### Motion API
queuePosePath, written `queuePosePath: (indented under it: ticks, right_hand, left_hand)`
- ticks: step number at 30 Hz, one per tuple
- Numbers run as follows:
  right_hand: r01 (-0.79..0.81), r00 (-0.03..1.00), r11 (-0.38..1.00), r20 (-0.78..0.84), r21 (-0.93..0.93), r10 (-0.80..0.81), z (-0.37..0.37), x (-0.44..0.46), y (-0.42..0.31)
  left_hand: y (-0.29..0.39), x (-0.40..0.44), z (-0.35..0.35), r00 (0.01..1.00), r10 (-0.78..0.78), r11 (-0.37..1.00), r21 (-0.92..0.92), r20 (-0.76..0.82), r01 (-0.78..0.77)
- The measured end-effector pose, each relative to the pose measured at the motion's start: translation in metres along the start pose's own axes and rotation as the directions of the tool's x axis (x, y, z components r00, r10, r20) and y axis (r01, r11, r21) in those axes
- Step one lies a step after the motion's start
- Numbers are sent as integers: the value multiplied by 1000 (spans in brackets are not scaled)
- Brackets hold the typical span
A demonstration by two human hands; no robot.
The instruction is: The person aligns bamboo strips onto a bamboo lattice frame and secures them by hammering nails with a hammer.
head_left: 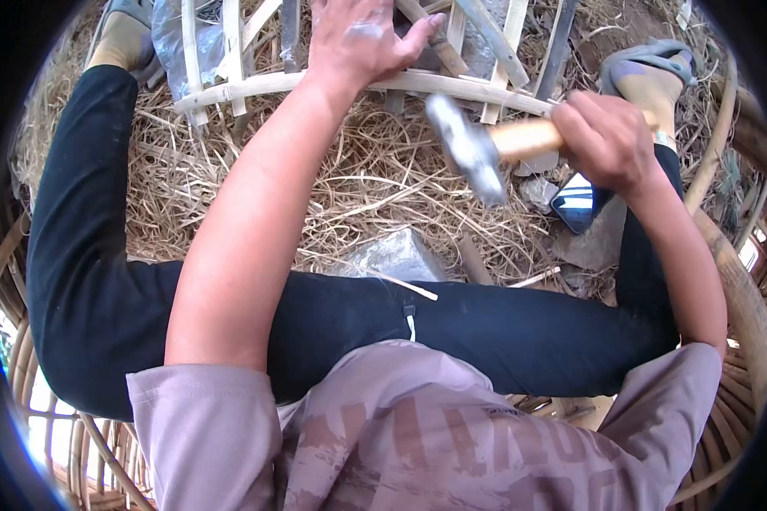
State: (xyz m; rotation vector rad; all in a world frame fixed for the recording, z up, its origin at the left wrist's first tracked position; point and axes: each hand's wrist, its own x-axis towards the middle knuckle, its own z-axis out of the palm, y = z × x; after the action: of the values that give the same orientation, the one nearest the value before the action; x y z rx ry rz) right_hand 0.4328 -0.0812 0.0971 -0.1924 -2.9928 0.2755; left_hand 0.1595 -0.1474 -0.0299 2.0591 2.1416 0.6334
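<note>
My right hand (pixel 603 140) is closed around the wooden handle of a hammer (pixel 469 149). Its metal head is smeared by motion and hangs over the straw, just below a curved bamboo strip (pixel 452 85). At the top, my left hand (pixel 362 38) lies over the slatted bamboo frame, with a whitish smear on its back. The thumb is stretched out sideways across a bamboo piece (pixel 441 47); the other fingers are cut off by the view's top edge. Pale and grey slats (pixel 234 55) cross the curved strip on both sides of that hand.
Straw and shavings (pixel 358 183) cover the ground. A dark phone (pixel 574 204) lies by stones (pixel 592 243) under my right forearm. A block in clear plastic (pixel 396 255) sits near my legs. My feet, in grey sandals (pixel 652 64), flank the frame. Bamboo poles (pixel 741 298) curve at the right.
</note>
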Motion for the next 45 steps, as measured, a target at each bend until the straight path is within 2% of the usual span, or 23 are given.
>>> queuePosePath:
  ticks: [2, 5, 7, 8, 11, 14, 15, 18, 20, 21, 24, 26, 27, 28, 30, 32, 33, 34, 36, 38, 39, 42, 45]
  right_hand:
    - [16, 996, 1000, 92, 10, -17, 7, -11, 11]
    - [43, 995, 993, 91, -106, -33, 6, -8, 19]
    - [45, 997, 998, 65, -54, -42, 6, -4, 21]
    - [39, 997, 999, 66, -19, -38, 3, -7, 16]
    - [-63, 995, 992, 65, -108, 70, 5, -1, 18]
    - [94, 995, 995, 11, 39, -95, 0, -6, 22]
    - [66, 990, 997, 123, -27, -62, 1, -8, 20]
    - [76, 985, 989, 164, -129, -54, -1, -12, 19]
    - [84, 996, 996, -12, -10, -84, 0, -9, 10]
    - [10, 995, 1000, 100, -29, -7, 3, -12, 10]
    - [-42, 992, 998, 120, -44, 47, 3, -6, 13]
    - [132, 991, 990, -22, 52, -131, -1, -5, 11]
    - [131, 989, 987, 62, 90, -136, 1, -9, 15]
    - [-45, 981, 996, 184, -83, 59, 12, -13, 9]
    - [-87, 985, 995, 147, -43, 93, 12, -14, 21]
    - [-9, 999, 997, 44, 70, 6, 1, -11, 18]
    - [8, 996, 993, 86, 117, -18, 3, -14, 22]
    - [-112, 981, 994, 159, -16, 113, 8, -12, 16]
    - [-111, 986, 994, 123, 3, 109, 7, -8, 22]
    - [8, 1000, 982, 14, 190, -11, -6, 2, 9]
    - [8, 999, 966, 41, 260, -19, -5, 2, 7]
    - [-316, 912, 942, 309, 109, 270, 13, -4, 11]
    - [-309, 934, 899, 276, 310, 226, -6, 3, -5]
  left_hand:
    - [0, -4, 2, 1000, 8, 1000, -20, 1, -8]
    - [2, 3, -1, 1000, 3, 999, -42, 2, -3]
    - [1, 1, 1, 1000, -13, 997, 71, 21, 11]
    - [4, -5, 1, 999, -24, 999, 39, 41, 22]
    - [1, 0, 1, 1000, -24, 1000, -13, 19, 24]
    - [0, -1, 2, 1000, -20, 998, -59, 4, 20]
    - [1, -1, 1, 1000, -20, 999, -33, -11, 19]
    - [1, -1, 0, 1000, -11, 999, -30, -29, 10]
    - [1, -2, 1, 1000, 0, 999, -43, -25, -1]
    - [3, -7, 0, 1000, -13, 999, -30, -2, 13]
    - [2, 1, 0, 1000, -13, 1000, 15, -2, 13]
    - [1, -1, 1, 1000, -8, 1000, 18, 6, 8]
    - [4, -5, 1, 1000, -10, 1000, 17, 16, 10]
    - [4, -3, 2, 1000, -10, 1000, 25, 7, 10]
    - [3, 1, 1, 1000, -9, 1000, 22, 10, 8]
    - [2, 0, -1, 999, -24, 1000, 15, 26, 23]
    - [3, -5, 0, 999, -18, 1000, 18, 26, 17]
    - [3, -6, 2, 1000, -11, 1000, 25, 10, 11]
    - [2, 1, 3, 1000, 4, 1000, 8, -18, -4]
    - [1, -1, 2, 1000, -9, 999, -36, -18, 8]
    - [-2, -2, 3, 999, 7, 999, -41, -32, -9]
    - [0, -2, 5, 998, 5, 998, 59, -57, -1]
    - [-6, -1, 7, 998, 9, 999, -37, -65, -11]
